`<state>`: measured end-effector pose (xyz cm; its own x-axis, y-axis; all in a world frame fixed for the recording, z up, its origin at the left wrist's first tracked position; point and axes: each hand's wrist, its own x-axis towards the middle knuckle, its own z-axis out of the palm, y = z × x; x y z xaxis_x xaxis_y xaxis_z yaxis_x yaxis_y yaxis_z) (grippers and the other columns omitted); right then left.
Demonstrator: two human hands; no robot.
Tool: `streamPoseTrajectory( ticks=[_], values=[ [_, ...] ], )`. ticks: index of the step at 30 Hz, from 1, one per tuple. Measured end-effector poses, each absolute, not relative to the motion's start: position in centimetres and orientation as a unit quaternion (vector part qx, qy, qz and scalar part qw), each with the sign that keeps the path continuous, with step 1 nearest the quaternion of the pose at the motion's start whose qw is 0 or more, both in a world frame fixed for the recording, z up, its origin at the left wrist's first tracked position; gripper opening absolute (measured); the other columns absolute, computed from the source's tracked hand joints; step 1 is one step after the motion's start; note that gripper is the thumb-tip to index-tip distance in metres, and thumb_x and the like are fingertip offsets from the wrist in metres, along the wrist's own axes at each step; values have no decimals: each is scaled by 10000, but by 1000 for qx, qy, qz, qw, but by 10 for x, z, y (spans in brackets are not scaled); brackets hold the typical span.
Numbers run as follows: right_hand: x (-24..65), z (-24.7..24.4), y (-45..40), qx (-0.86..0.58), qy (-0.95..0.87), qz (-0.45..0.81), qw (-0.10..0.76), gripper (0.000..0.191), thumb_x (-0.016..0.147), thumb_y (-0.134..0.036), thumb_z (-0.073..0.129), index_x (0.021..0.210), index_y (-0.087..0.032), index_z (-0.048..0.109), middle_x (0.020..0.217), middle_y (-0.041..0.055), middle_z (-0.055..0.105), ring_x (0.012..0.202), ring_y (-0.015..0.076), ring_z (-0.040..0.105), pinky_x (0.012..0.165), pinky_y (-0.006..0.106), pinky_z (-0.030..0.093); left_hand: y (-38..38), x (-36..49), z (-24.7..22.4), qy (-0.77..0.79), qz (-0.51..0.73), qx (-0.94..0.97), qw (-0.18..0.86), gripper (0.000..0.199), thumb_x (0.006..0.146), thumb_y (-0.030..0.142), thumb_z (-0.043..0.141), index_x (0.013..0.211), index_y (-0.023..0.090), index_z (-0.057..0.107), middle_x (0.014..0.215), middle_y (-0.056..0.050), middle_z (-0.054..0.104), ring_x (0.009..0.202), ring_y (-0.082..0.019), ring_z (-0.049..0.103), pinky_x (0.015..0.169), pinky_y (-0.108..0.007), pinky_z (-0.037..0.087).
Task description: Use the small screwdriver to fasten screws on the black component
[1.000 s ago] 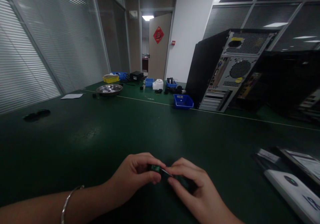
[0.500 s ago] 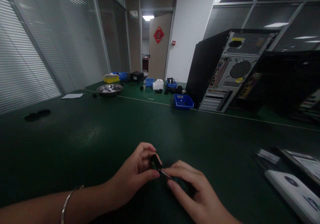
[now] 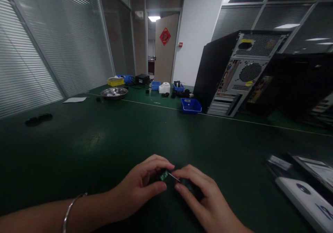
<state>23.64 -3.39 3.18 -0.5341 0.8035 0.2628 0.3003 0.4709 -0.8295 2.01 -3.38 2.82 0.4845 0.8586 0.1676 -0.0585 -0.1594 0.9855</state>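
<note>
My left hand (image 3: 145, 179) is closed around a small black part with a green circuit board (image 3: 163, 175), its board side facing my right hand. Between the thumb and fingers of my right hand (image 3: 200, 191) is a thin tool with a metal shaft (image 3: 173, 177), which looks like a small screwdriver; its handle is mostly hidden in the palm. The shaft's tip points at the board and lies at or very near its edge; whether they touch, I cannot tell. Both hands hover low over the green tabletop (image 3: 104, 163).
A computer tower (image 3: 234, 75) stands at the right back, with a blue bin (image 3: 191, 106) beside it. A metal bowl (image 3: 114, 93) and a yellow tray (image 3: 116, 82) sit at the far left. White and black devices (image 3: 307, 198) lie at the right edge.
My left hand has turned the small part, so its green board shows more and its black side less. The fingers of my left hand have come lower, over the part.
</note>
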Motion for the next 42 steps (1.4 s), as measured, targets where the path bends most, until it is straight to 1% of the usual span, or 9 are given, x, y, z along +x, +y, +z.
streamPoseTrajectory(
  ticks=[3,6,9,15,19,26,35,39,42],
  values=[
    [236,34,-34,-344,-792,378,334,229,940,-126,561,1092,-255,674,974,23,667,916,176,644,806,270,498,-34,21,28,329,398,637,572,332,819,167,684,1143,239,662,1132,-61,604,1083,-247,581,953,-398,433],
    [236,34,-34,-340,-793,381,331,239,937,-123,565,1103,-249,681,989,36,663,925,184,646,805,275,505,-34,22,30,373,391,623,565,274,869,149,620,1125,239,656,1122,-49,668,1093,-236,605,975,-401,429],
    [236,34,-35,-344,-794,377,332,248,937,-122,560,1113,-243,685,985,47,658,913,191,647,792,284,511,-34,22,32,410,380,622,548,224,885,144,591,1072,225,684,1061,-43,715,1030,-234,647,935,-393,463],
    [235,32,-34,-345,-788,375,344,240,924,-114,571,1081,-236,705,957,53,666,882,196,652,759,288,512,-31,20,30,405,385,677,479,236,838,169,673,1059,234,723,1059,-53,724,1011,-238,664,907,-366,503],
    [236,31,-34,-344,-790,379,336,236,919,-116,574,1075,-230,710,952,54,669,875,196,656,756,289,509,-32,18,29,409,362,718,432,231,852,182,673,1066,247,733,1040,-51,757,987,-231,684,900,-350,510],
    [232,33,-36,-357,-764,400,359,182,897,-140,601,982,-216,744,866,47,697,813,195,662,707,287,493,-33,17,30,401,374,711,440,230,849,164,683,1046,265,748,1029,-29,775,980,-218,694,889,-317,509],
    [229,33,-36,-357,-756,396,380,170,894,-160,610,961,-221,753,858,48,707,806,199,673,710,291,510,-34,21,28,410,385,633,532,194,828,203,693,1008,234,756,963,-42,748,848,-205,666,766,-307,505],
    [232,34,-34,-367,-757,385,379,183,908,-164,604,1004,-228,746,879,42,708,812,193,670,708,284,504,-31,18,32,401,390,656,507,176,863,213,638,1006,233,739,984,-38,674,914,-206,625,814,-322,477],
    [235,36,-31,-378,-751,382,383,187,918,-170,602,1027,-236,739,890,32,707,824,184,669,715,273,500,-29,15,35,402,347,699,479,188,882,216,615,1039,243,714,979,-27,641,931,-202,602,829,-325,459]
  ],
)
